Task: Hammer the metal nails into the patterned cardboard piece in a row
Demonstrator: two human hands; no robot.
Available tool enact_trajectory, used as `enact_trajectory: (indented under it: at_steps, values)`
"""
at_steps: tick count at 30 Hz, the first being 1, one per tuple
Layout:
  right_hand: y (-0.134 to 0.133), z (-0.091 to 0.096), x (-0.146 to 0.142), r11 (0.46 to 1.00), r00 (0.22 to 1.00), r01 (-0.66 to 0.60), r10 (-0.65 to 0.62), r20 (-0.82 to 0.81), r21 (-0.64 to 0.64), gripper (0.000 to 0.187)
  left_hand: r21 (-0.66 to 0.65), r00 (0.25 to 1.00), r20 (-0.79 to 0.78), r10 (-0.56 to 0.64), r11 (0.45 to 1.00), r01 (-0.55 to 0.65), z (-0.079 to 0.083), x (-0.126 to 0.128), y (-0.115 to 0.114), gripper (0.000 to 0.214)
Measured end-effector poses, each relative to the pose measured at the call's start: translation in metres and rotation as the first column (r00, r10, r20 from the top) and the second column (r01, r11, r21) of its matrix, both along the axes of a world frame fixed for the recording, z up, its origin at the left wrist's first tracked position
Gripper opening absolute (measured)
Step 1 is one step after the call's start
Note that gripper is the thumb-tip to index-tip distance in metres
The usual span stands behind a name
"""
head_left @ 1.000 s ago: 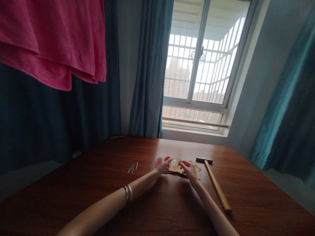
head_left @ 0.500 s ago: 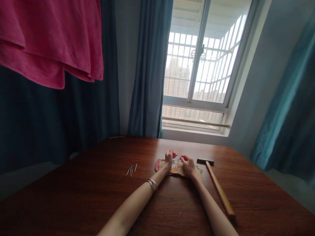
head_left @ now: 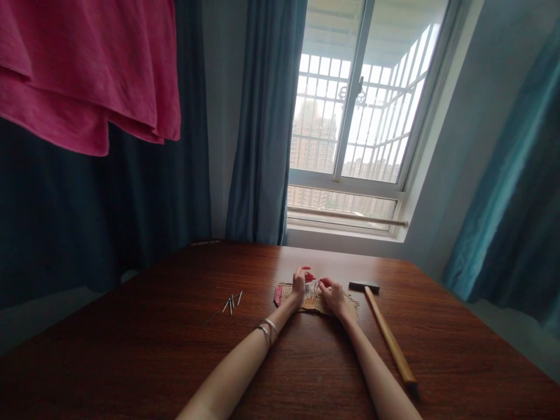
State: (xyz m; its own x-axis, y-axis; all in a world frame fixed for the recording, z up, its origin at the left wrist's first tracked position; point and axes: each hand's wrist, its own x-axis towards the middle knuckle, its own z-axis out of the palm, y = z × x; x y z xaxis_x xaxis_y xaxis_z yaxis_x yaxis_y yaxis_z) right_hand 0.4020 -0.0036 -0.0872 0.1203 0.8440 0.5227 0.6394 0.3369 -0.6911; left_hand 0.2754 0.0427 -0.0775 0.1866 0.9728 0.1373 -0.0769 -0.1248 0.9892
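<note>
One flat, tan piece dotted with rows of small marks (head_left: 310,302) lies on the counter (head_left: 301,367), near its far edge and partly covered by the person's hands. Its left end is pink, its middle shows orange and pale patches, and its right edge is fringed with short dark strokes. A thin pin (head_left: 314,286) stands roughly upright over the middle, between the two hands.

The left hand (head_left: 300,282) is raised on its side above the piece, fingers loosely bent and pointing towards the pin. The right hand (head_left: 332,293) rests low over the piece's right part, fingertips drawn together just beside the pin. At this size I cannot tell whether either hand actually grips it. Silvery bracelets (head_left: 268,331) circle the left wrist.

Just right of the piece lies a hammer (head_left: 391,335), its black head away from the person and its wooden handle slanting back past the right forearm. Well to the left, several metal nails (head_left: 231,303) lie in a loose group, with a thinner one slightly apart.

Behind the counter are a window (head_left: 321,122) with bars outside, a blue curtain (head_left: 262,134) beside it, and a pink cloth (head_left: 109,70) hanging at upper left.
</note>
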Motion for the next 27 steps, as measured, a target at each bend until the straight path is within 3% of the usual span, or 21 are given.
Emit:
enact_trajectory:
  at_steps: [5,11,17,23,27]
  values:
    - [-0.001,0.001,0.0,1.0,1.0,-0.001,0.001,0.028,-0.014,0.025,0.07,0.992,0.104,0.074,0.994,-0.082,-0.008,0.002,0.006,0.025]
    - [-0.003,0.0,-0.002,1.0,0.998,-0.01,0.012,0.056,-0.024,0.021,0.136,0.995,0.031,0.092,0.986,-0.095,-0.015,0.001,0.011,0.029]
    - [-0.004,-0.002,-0.001,1.0,0.997,-0.011,0.012,0.082,-0.014,0.021,0.17,0.991,-0.072,0.111,0.981,-0.097,-0.013,0.001,0.008,0.034]
    - [-0.002,-0.005,0.0,1.0,0.995,-0.012,0.014,0.101,-0.023,0.021,0.193,0.979,-0.203,-0.002,0.98,0.042,-0.014,-0.003,0.009,0.033]
    - [0.0,-0.008,0.001,0.999,0.994,-0.01,0.014,0.109,-0.033,0.02,0.267,0.955,-0.268,-0.123,0.944,0.196,-0.019,-0.008,0.016,0.026]
